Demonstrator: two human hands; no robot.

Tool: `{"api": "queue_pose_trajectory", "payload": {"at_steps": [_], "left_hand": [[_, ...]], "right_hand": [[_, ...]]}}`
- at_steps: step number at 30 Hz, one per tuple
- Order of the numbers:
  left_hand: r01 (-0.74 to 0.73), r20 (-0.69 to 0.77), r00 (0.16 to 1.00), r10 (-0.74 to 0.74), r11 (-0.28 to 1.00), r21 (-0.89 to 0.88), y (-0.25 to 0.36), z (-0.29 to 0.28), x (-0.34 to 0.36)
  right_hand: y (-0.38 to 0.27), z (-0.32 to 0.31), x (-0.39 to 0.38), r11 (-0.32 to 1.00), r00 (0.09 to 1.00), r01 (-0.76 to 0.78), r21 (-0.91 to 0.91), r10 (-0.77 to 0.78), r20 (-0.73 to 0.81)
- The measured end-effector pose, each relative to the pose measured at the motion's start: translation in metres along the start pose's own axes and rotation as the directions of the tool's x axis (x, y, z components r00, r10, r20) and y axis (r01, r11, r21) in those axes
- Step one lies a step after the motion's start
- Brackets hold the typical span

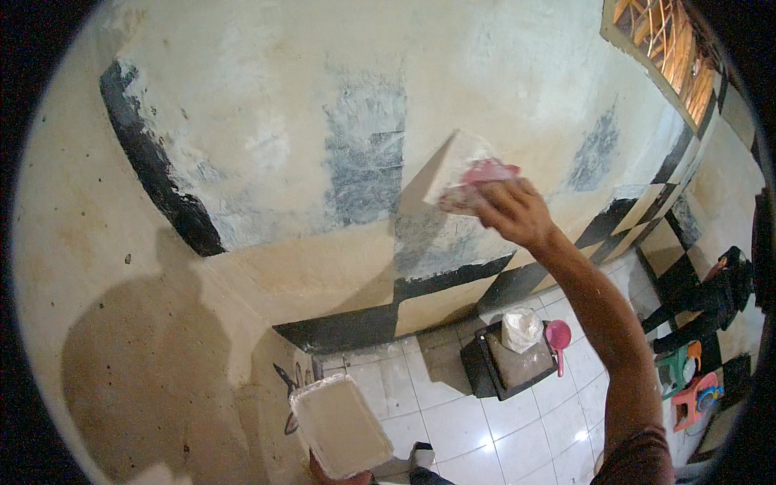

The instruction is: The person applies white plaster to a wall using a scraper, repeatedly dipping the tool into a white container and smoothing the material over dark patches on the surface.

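Around the right hand [517, 212], free sweep along the wall [501, 77] is left from 11 to 1 o'clock; 10 is taken up by the gripped trowel [454, 162]. Lower down, passage is blocked by the side wall [137, 323] between 8 and 9, the rectangular tray [369, 412] at 7 and the black box [482, 365] at 6.

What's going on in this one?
A person's right hand grips a flat, pale tool up at a wall, where whitish material partly covers dark patches. Whether the tool touches the wall is unclear. A pale, smeared board is low on the left; the left hand can't be made out. Another person is at the far right.
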State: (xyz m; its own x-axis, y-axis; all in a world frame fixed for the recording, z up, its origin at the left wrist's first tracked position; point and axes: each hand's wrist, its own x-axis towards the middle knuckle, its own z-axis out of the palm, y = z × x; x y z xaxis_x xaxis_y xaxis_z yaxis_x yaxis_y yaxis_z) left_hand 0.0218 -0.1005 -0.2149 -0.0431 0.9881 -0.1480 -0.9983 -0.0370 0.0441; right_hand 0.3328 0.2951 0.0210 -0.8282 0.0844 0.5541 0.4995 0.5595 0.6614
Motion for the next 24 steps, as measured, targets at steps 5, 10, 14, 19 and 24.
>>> {"api": "queue_pose_trajectory", "payload": {"at_steps": [5,10,14,19,24], "left_hand": [[-0.085,-0.142,0.986,0.092,0.995,0.059,0.01,-0.001,-0.003],[-0.1,-0.093,0.991,0.1,0.995,0.004,0.015,0.014,-0.013],[-0.129,-0.112,0.985,0.131,0.991,0.02,0.018,0.024,-0.018],[-0.163,-0.128,0.978,0.165,0.986,0.02,0.02,0.036,-0.023],[-0.182,-0.124,0.976,0.182,0.983,0.01,0.023,0.039,-0.028]], "right_hand": [[-0.048,0.007,-0.007,0.603,0.601,-0.784,0.15,0.797,-0.063],[-0.061,0.024,0.037,-0.1,-0.082,-0.858,0.504,0.995,0.059],[-0.086,0.053,0.122,0.095,0.013,-0.847,0.522,0.987,-0.159],[-0.172,0.013,0.244,0.123,0.257,-0.623,0.773,0.965,0.054],[-0.172,0.0,0.188,0.429,0.44,-0.621,0.656,0.883,-0.162]]}}
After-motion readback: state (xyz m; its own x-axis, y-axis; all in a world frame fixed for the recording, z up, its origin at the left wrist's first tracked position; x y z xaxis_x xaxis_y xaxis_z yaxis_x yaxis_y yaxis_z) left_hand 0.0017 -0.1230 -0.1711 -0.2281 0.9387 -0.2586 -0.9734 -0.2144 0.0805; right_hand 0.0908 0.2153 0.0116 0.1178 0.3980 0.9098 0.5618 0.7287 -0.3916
